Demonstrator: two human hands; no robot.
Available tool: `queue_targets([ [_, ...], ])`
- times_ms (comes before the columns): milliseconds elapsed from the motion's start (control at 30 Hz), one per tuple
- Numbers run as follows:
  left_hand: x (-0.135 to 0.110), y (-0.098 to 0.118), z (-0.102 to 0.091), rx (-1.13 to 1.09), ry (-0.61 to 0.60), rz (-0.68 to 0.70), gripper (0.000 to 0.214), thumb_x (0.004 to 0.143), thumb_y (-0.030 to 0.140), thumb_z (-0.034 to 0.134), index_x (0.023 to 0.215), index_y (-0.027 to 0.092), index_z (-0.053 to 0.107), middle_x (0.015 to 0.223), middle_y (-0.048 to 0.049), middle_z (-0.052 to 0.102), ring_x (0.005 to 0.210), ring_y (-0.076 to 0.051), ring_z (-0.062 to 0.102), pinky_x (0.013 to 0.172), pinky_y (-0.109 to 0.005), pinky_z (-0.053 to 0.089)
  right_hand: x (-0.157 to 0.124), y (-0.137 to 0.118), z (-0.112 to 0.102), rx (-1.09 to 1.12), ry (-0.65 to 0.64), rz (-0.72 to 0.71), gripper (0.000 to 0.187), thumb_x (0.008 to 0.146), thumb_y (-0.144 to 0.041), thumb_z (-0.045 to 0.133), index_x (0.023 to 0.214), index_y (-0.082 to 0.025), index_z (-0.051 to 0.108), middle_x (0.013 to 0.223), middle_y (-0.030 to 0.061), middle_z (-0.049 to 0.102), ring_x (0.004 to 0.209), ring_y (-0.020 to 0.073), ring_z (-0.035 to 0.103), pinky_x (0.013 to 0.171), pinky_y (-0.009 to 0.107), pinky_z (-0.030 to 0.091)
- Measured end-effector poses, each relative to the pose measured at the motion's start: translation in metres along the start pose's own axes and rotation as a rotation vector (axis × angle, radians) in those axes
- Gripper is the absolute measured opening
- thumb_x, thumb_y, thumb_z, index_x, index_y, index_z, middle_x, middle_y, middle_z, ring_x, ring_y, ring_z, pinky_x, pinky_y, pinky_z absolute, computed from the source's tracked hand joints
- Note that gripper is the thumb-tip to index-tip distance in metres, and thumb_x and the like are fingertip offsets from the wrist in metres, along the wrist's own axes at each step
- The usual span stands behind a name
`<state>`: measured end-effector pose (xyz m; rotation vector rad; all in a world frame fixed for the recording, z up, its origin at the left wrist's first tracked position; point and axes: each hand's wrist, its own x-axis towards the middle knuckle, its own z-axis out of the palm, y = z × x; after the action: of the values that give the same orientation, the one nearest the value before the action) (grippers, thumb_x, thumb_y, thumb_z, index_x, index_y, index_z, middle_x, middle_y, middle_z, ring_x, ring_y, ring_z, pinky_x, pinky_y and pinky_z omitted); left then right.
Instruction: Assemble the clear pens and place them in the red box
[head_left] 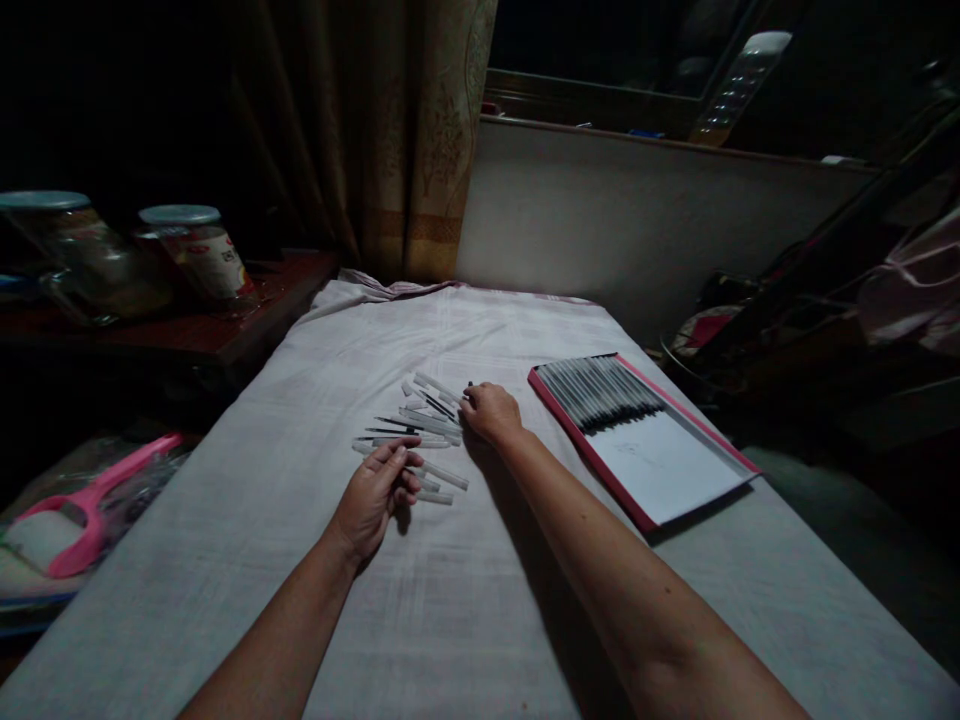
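Observation:
Loose pen parts lie in a heap on the pale checked cloth: clear pen barrels (427,420) and thin dark refills (437,404). At the near left side of the heap is my left hand (379,492), its thumb and fingertips drawn together over the parts. What sits in that pinch is too small to make out. My right hand (493,410) is closed at the heap's right edge, and a small dark tip shows above its fingers. To the right, a shallow red-edged box (589,465) holds a row of clear pens (600,388) with black ends, over a white bottom.
A dark wooden table (247,325) on the left bears lidded jars (199,255). Below it are plastic bags and a pink handle-shaped thing (90,510). A curtain (420,150) and a wall stand behind the cloth. A bottle (742,85) leans on the sill.

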<state>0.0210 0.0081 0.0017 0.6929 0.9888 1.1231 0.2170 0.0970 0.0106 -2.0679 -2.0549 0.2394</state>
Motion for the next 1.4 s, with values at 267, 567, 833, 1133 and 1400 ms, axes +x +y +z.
queue_targets([
  [267, -0.001, -0.003, 0.000, 0.051, -0.049, 0.011, 0.040, 0.067, 0.038, 0.082, 0.098, 0.016, 0.067, 0.075, 0.0022, 0.063, 0.052, -0.006, 0.058, 0.043, -0.015, 0.048, -0.003, -0.002, -0.008, 0.058, 0.055, 0.091, 0.027, 0.093, -0.027, 0.050, 0.108, -0.019, 0.071, 0.114, 0.0136, 0.070, 0.103, 0.0245, 0.065, 0.085, 0.032, 0.047],
  [567, -0.012, -0.012, -0.001, 0.877, 0.076, 0.822, 0.024, 0.088, 0.036, 0.060, 0.105, 0.022, 0.069, 0.103, -0.0083, 0.072, 0.100, -0.024, 0.066, 0.096, -0.042, 0.050, -0.090, 0.016, -0.001, 0.652, 0.159, -0.048, 0.020, 0.085, -0.029, 0.056, 0.092, -0.020, 0.072, 0.089, 0.0045, 0.075, 0.078, 0.0179, 0.066, 0.071, 0.028, 0.050],
  [833, -0.003, -0.015, -0.015, 1.315, -0.022, 0.948, 0.029, 0.097, 0.035, 0.046, 0.104, 0.020, 0.070, 0.098, -0.0101, 0.075, 0.088, -0.025, 0.068, 0.089, -0.041, 0.049, -0.082, 0.012, -0.007, 0.781, -0.027, -0.200, 0.024, 0.087, -0.030, 0.057, 0.102, -0.018, 0.072, 0.093, 0.0039, 0.076, 0.080, 0.0161, 0.068, 0.072, 0.027, 0.052],
  [1133, 0.006, -0.015, -0.022, 1.206, 0.060, 0.797, 0.029, 0.094, 0.034, 0.045, 0.104, 0.022, 0.069, 0.101, -0.0076, 0.075, 0.095, -0.024, 0.068, 0.089, -0.034, 0.051, -0.039, -0.003, -0.009, -0.007, -0.080, 0.022, 0.024, 0.091, -0.025, 0.053, 0.101, -0.018, 0.073, 0.110, 0.0147, 0.072, 0.101, 0.0284, 0.067, 0.081, 0.034, 0.048],
  [1400, 0.007, -0.016, -0.022, 1.207, 0.071, 0.812, 0.029, 0.095, 0.034, 0.046, 0.109, 0.023, 0.069, 0.103, -0.0075, 0.074, 0.095, -0.024, 0.067, 0.087, -0.035, 0.050, -0.043, 0.000, -0.017, -0.096, -0.082, 0.106, 0.026, 0.094, -0.020, 0.047, 0.109, -0.016, 0.067, 0.106, 0.0163, 0.073, 0.097, 0.0266, 0.069, 0.078, 0.032, 0.047],
])
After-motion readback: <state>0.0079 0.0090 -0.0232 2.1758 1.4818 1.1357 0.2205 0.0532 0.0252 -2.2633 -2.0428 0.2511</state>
